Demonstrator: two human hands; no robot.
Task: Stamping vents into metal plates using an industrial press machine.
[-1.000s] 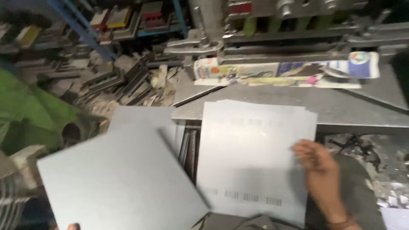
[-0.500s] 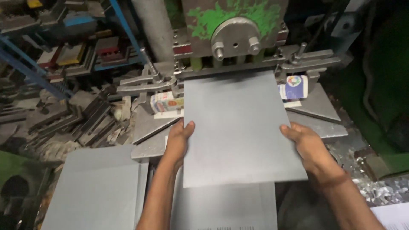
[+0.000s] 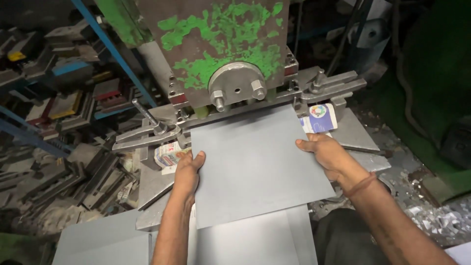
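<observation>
Both my hands hold a flat grey metal sheet (image 3: 257, 164) by its side edges. My left hand (image 3: 187, 172) grips the left edge and my right hand (image 3: 326, 156) grips the right edge. The sheet's far edge lies under the head of a press machine (image 3: 221, 49) with chipped green paint and a round steel boss with two bolts. The sheet rests over the press's steel table (image 3: 358, 135). Below it, near me, lie more grey sheets (image 3: 245, 243).
Another grey sheet (image 3: 100, 240) lies at the lower left. Racks of dark metal dies and tooling (image 3: 54, 113) fill the left side behind a blue bar. A small printed carton (image 3: 320, 118) sits on the press table. Metal scrap (image 3: 436, 221) litters the floor at right.
I lifted one sheet off the stack with both hands and slid it forward until its far edge sits under the press head. My view swung up toward the machine.
</observation>
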